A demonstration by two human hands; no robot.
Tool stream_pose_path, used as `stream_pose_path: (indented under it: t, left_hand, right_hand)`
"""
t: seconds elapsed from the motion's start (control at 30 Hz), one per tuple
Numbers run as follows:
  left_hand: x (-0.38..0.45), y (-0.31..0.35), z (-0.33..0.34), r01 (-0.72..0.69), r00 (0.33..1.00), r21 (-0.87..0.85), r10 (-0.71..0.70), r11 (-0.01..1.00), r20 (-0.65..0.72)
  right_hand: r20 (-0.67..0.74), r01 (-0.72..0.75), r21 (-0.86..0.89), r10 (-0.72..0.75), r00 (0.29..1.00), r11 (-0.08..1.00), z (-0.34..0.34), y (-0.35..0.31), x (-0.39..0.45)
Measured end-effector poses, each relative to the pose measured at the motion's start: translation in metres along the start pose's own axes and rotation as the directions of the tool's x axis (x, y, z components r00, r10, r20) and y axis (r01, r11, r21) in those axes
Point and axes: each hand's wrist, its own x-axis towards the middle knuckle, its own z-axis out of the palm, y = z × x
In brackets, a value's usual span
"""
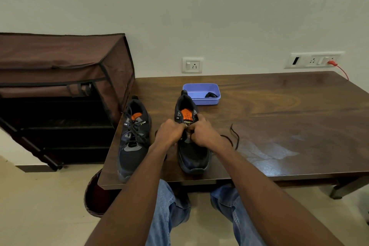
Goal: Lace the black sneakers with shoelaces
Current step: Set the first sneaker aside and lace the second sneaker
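Two black sneakers stand side by side on the dark wooden surface [279, 110], toes toward us. The left sneaker [134, 136] is already laced, its cord crossing up the tongue. We work on the right sneaker [192, 146], which sits near the front edge of the surface. Our left hand [169, 132] and right hand [201, 132] meet over its eyelet area, both with fingers curled and pinching the black shoelace [232, 136] there; exactly which eyelet the shoelace enters we cannot tell. The free end of the shoelace trails in loose curves on the surface just right of the shoe. Behind the right sneaker lies a blue plastic tray [199, 90] holding a small dark item. A brown fabric shoe rack [60, 90] stands beside the surface at left.
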Motion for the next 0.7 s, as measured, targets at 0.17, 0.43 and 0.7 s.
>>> stream_pose_path:
  t: [0.17,0.43,0.7]
  left_hand:
    - [-0.002,-0.002,-0.002,-0.005,1.000,-0.015,0.004,1.000,-0.016]
    - [0.000,-0.001,0.001,-0.030,1.000,-0.038,0.030,0.999,0.000]
    - [-0.001,-0.001,0.000,-0.030,0.999,-0.023,0.030,0.999,-0.021]
  right_hand:
    - [-0.091,-0.134,0.298,0.168,0.982,0.945,-0.004,-0.002,-0.003]
    - [-0.310,-0.313,0.553,0.539,0.783,0.772,-0.024,0.022,-0.007]
    - [-0.016,0.031,0.016,-0.031,0.999,0.999,0.002,0.006,0.006]
